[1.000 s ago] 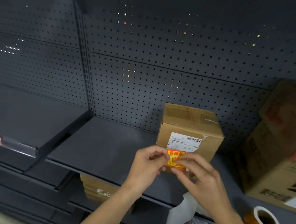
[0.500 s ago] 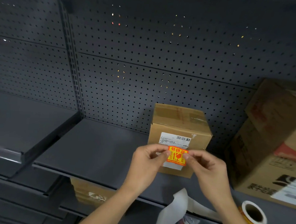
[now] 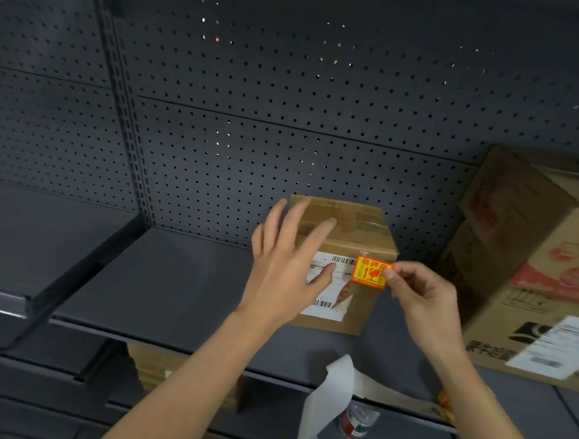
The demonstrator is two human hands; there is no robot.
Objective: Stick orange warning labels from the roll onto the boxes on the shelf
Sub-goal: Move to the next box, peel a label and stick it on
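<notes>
Head: label (image 3: 372,272) at top-right corner of box (image 3: 348,229)

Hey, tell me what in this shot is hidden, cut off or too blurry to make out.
Head view:
- Label roll: just an orange sliver shows past the right forearm.
- Shipping label on the small box: left hand covers part; print too small.
- Large box: blurred, cut by the right edge.
- Orange label in the right hand: contact with the box unclear.

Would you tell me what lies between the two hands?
In the head view: the front of the small box with its white shipping label, and the orange label pinched by the right hand.
</notes>
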